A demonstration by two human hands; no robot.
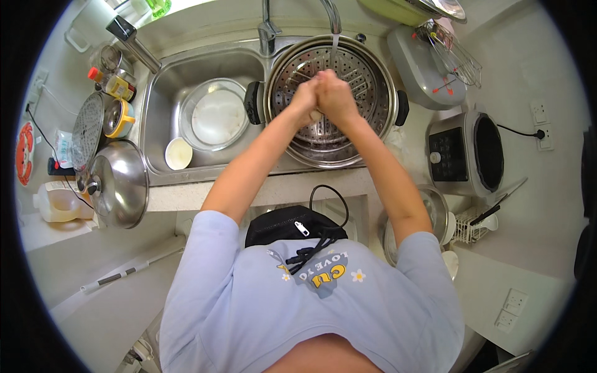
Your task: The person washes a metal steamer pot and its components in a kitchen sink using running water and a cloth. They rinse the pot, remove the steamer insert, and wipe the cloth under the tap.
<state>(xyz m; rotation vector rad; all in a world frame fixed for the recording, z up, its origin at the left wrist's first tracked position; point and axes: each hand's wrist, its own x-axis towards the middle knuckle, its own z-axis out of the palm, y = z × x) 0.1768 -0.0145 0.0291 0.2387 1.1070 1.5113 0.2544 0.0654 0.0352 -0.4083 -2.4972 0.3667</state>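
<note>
Above a large stainless steel steamer pot (386, 112), my left hand (305, 97) and my right hand (336, 95) are pressed together, slightly blurred. Their fingers overlap and hide most of what may be between them. A small pale lump (316, 115) shows at the lower edge of the hands; its kind is unclear. Inside the pot lies a perforated steamer tray (291, 77), partly covered by my hands. Water runs from the faucet spout (332, 16) in a thin stream just beyond my fingers. The pot has black side handles (254, 102).
In the left sink basin (161, 109) are a clear round dish (219, 114) and a small cream bowl (178, 154). A domed steel lid (119, 186) leans at the left counter edge. To the right stand an electric cooker (450, 154) and a grey container with a wire whisk (454, 58).
</note>
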